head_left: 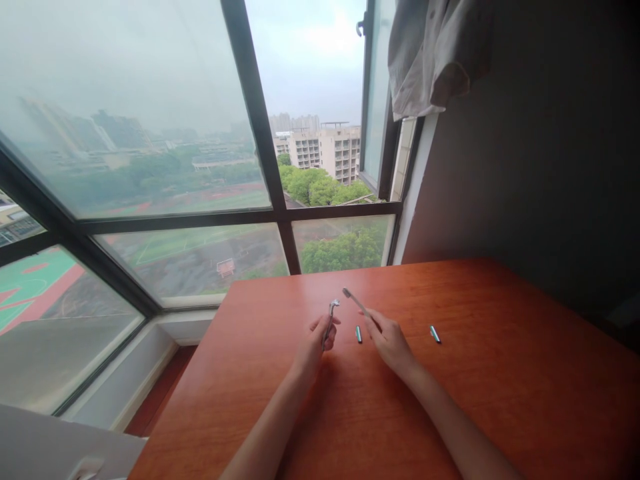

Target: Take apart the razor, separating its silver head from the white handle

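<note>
Plainly, the table (230,387) is reddish-brown and glossy, its far edge standing below a dark-framed window (278,193). One sash (376,100) stands open; trees (320,187) and pale buildings (340,153) show outside. A light cloth (423,60) hangs at upper right, beside a dark wall (525,153).

Your forearms reach in from the bottom edge and converge over the table. Your left hand (323,333) has its fingers closed around the handle of a razor (331,312), head up. Your right hand (391,341) grips a toothbrush (357,301), its head slanting up and left, apart from the razor. One small teal piece (359,334) lies between your hands, nearer the right; a second piece (435,335) lies further right.
</note>
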The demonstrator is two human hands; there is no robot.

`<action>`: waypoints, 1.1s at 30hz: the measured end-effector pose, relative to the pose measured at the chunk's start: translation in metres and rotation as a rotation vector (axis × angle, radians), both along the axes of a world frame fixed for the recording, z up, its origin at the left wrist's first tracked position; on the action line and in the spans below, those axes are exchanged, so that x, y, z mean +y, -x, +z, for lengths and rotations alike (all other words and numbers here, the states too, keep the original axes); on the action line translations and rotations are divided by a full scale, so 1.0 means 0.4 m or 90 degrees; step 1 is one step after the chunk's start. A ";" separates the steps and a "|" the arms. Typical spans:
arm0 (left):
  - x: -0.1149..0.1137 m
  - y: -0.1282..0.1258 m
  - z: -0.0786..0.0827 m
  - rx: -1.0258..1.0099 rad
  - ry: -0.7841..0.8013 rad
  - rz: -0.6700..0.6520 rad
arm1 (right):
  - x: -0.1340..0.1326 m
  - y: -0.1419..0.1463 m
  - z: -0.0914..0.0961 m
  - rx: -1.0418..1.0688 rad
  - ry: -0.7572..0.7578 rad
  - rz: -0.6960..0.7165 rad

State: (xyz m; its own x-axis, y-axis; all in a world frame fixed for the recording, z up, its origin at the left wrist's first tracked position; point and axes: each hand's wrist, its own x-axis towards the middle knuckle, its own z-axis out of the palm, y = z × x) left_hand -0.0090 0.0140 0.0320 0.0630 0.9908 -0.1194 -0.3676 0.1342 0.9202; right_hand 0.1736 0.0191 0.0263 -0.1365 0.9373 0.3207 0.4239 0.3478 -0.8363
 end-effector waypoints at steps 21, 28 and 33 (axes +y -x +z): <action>0.003 0.032 0.002 0.355 -0.163 0.072 | 0.014 -0.024 -0.019 -0.040 -0.109 -0.033; -0.004 0.033 0.006 0.392 -0.180 0.093 | 0.010 -0.027 -0.009 -0.062 -0.091 -0.005; -0.008 0.031 0.008 0.383 -0.184 0.084 | 0.016 -0.034 -0.007 -0.051 -0.069 -0.031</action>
State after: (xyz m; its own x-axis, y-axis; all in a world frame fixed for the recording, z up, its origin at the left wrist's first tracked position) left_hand -0.0213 0.0109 0.0353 -0.0550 0.9830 0.1752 0.2237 -0.1588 0.9616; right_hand 0.1874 0.0255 0.0235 -0.1213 0.9040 0.4099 0.5059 0.4116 -0.7580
